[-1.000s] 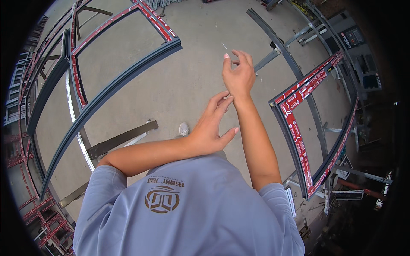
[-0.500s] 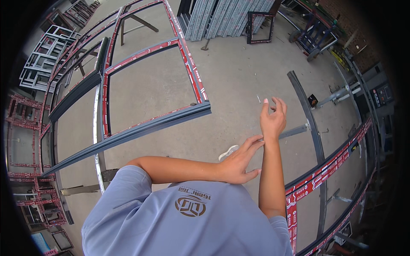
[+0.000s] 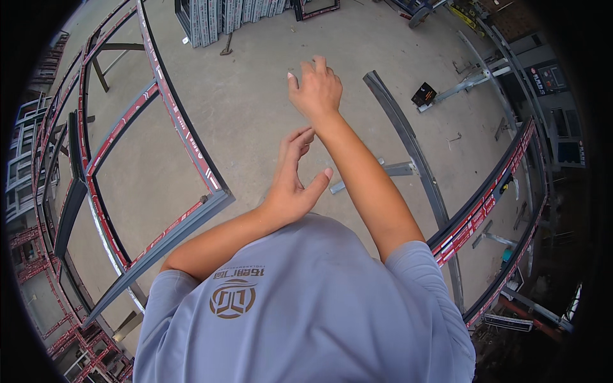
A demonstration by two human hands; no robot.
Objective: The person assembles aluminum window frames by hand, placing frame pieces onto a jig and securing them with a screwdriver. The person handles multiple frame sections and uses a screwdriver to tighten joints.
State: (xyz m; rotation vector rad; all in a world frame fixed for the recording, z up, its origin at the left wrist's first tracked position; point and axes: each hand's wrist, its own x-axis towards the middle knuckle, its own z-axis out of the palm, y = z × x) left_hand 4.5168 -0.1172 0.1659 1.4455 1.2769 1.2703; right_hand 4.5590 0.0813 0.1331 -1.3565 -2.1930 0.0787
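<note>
Hands (image 3: 288,191) (image 3: 317,90) total two, left perhaps touching right wrist (image 3: 324,123).

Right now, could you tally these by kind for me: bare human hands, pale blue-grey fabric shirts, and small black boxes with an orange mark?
Bare left hand and bare right hand: 2
Pale blue-grey fabric shirt: 1
Small black box with an orange mark: 1
Total: 4
</note>
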